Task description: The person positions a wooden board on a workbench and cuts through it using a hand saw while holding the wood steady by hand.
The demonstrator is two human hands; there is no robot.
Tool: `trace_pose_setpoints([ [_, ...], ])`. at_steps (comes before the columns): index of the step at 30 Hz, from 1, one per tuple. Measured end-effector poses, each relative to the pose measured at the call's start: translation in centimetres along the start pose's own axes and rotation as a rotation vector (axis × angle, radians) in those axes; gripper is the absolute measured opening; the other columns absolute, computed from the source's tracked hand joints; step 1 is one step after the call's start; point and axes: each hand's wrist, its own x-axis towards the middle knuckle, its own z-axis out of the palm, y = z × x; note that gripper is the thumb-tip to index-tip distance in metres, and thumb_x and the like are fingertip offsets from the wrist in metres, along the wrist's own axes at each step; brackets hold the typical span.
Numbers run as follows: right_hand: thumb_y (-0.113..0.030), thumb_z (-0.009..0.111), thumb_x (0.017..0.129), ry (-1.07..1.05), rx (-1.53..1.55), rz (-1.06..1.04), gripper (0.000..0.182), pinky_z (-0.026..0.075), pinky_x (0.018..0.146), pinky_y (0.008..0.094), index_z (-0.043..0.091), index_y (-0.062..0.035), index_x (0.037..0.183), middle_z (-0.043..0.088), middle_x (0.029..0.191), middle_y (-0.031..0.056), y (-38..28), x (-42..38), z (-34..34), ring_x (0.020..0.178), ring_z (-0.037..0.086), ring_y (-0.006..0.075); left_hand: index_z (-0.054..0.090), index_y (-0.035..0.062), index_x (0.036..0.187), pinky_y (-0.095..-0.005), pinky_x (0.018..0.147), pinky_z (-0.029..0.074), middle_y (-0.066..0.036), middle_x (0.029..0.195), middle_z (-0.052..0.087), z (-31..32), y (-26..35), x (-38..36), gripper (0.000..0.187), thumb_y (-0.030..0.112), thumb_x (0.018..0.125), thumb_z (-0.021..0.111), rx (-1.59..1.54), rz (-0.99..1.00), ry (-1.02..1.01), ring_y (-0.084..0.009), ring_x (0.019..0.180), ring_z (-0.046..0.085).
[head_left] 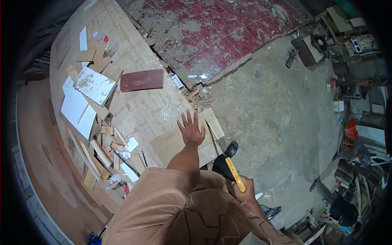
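My left hand [190, 130] lies flat with its fingers spread on a thin wooden board [165, 143] at the edge of the workbench. In my right hand [245, 191], the fingers are wrapped round the yellow handle of a handsaw [234, 172]. The saw's narrow blade points up and left, along a dark line in the wood just right of my left hand. On the far side of that line, a pale strip of the wood [213, 122] juts out past the bench edge.
A dark red block [142, 80] rests on the workbench [139, 110]. White and brown board offcuts [96, 85] pile up at the left, with a pencil [144, 158] nearby. Wood scraps [199, 97] lie beyond my left hand. Tools and clutter line the right wall.
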Motion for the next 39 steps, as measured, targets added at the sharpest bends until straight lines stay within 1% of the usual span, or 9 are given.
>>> trace_pose_setpoints([
  [6,-0.013,0.070,0.084,-0.041,0.032,-0.091,0.020,0.045,0.056,0.0371,0.058,0.0011,0.076,0.057,0.063,0.0146,1.9,8.2,1.7,0.056,0.055,0.0202,0.016,0.0191,0.163,-0.0650,0.120,0.000,-0.017,0.169,0.006,-0.1,0.1,0.3,0.083,0.044,0.091,0.050,0.011,-0.022,-0.030,-0.0421,0.155,0.003],
  [9,-0.015,0.069,0.084,0.005,0.065,-0.118,0.020,0.045,0.056,0.0371,0.059,0.0010,0.078,0.058,0.063,0.0141,1.9,7.1,3.0,0.056,0.054,0.0200,0.016,0.0188,0.163,-0.0649,0.120,0.000,-0.017,0.169,0.007,0.2,0.1,0.1,0.084,0.044,0.091,0.051,0.019,-0.011,-0.015,-0.0421,0.155,0.003],
  [10,-0.017,0.067,0.085,-0.046,0.061,0.032,0.020,0.046,0.057,0.0379,0.059,0.0008,0.080,0.059,0.065,0.0166,0.0,6.4,3.0,0.058,0.058,0.0212,0.016,0.0186,0.162,-0.0648,0.120,0.001,-0.017,0.169,0.007,0.3,0.2,0.2,0.084,0.044,0.090,0.051,0.022,-0.007,0.009,-0.0421,0.155,0.003],
  [13,-0.018,0.068,0.085,0.013,-0.002,-0.012,0.020,0.048,0.059,0.0401,0.060,0.0005,0.080,0.060,0.068,0.0216,-0.8,4.4,2.2,0.062,0.066,0.0229,0.017,0.0178,0.162,-0.0650,0.120,0.002,-0.018,0.169,0.007,0.0,0.2,0.3,0.084,0.044,0.090,0.051,0.017,-0.020,-0.028,-0.0422,0.155,0.004],
  [18,-0.014,0.069,0.084,-0.012,0.028,0.011,0.019,0.047,0.055,0.0390,0.059,0.0004,0.077,0.058,0.063,0.0191,-0.9,0.5,-0.4,0.056,0.062,0.0227,0.017,0.0176,0.162,-0.0654,0.120,0.002,-0.018,0.169,0.007,0.4,0.1,0.1,0.083,0.044,0.091,0.050,-0.002,-0.003,0.017,-0.0423,0.155,0.004],
  [27,-0.013,0.070,0.085,0.010,0.040,-0.111,0.020,0.045,0.055,0.0357,0.058,-0.0001,0.076,0.055,0.061,0.0123,2.3,8.1,2.7,0.056,0.052,0.0155,0.015,0.0186,0.163,-0.0651,0.120,0.001,-0.017,0.169,0.005,0.1,-0.1,0.4,0.084,0.046,0.091,0.050,0.004,-0.015,-0.006,-0.0416,0.155,0.001],
  [32,-0.013,0.071,0.086,0.021,0.045,0.056,0.017,0.045,0.056,0.0366,0.061,-0.0006,0.083,0.056,0.062,0.0117,0.3,5.9,3.9,0.057,0.052,0.0172,0.015,0.0184,0.163,-0.0653,0.120,0.000,-0.016,0.169,0.002,-0.2,0.2,0.2,0.082,0.047,0.093,0.048,0.030,-0.015,-0.047,-0.0415,0.155,0.000],
  [36,-0.012,0.070,0.087,0.068,0.031,-0.088,0.016,0.045,0.056,0.0356,0.061,-0.0001,0.081,0.057,0.062,0.0101,-0.4,1.3,1.3,0.058,0.053,0.0151,0.018,0.0173,0.162,-0.0652,0.120,0.001,-0.017,0.169,0.006,0.3,0.0,-0.1,0.084,0.044,0.090,0.051,-0.015,-0.013,-0.029,-0.0415,0.155,0.001],
  [39,-0.011,0.069,0.087,0.012,0.068,0.072,0.016,0.046,0.055,0.0345,0.060,0.0004,0.079,0.057,0.061,0.0086,-0.8,-0.5,0.3,0.058,0.054,0.0124,0.016,0.0181,0.163,-0.0651,0.120,0.000,-0.017,0.169,0.005,0.4,0.1,0.2,0.085,0.045,0.090,0.051,0.001,0.002,0.032,-0.0415,0.155,0.001],
])
